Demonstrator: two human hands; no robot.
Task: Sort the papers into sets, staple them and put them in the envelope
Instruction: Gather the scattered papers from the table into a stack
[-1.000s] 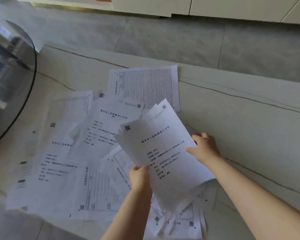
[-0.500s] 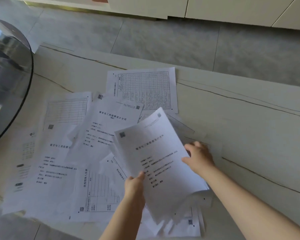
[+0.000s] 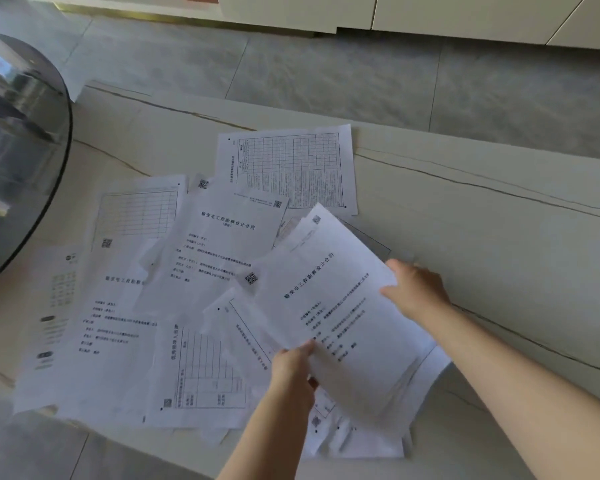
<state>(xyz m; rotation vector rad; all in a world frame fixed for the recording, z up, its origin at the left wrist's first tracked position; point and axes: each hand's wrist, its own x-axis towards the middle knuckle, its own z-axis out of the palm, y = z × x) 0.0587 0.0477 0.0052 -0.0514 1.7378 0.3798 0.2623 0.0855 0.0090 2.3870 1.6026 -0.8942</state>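
A small stack of printed sheets (image 3: 333,306) with a title page on top is lifted and tilted over the table. My left hand (image 3: 293,367) pinches its near left edge. My right hand (image 3: 418,289) grips its right edge, fingers behind the sheets. Several loose papers (image 3: 125,306) lie spread over the pale table (image 3: 482,237) to the left, some with text, some with grids. A gridded sheet (image 3: 288,168) lies at the far side. More sheets (image 3: 354,438) lie under the held stack. No stapler or envelope is in view.
A round dark glass tabletop (image 3: 18,150) overlaps the table's left end. Grey floor tiles (image 3: 326,71) lie beyond the table's far edge, with white cabinets (image 3: 465,15) behind. The table's right part shows bare veined surface.
The held stack has come down and tilted flatter toward the table, both hands moving with it. The camera has dipped slightly.
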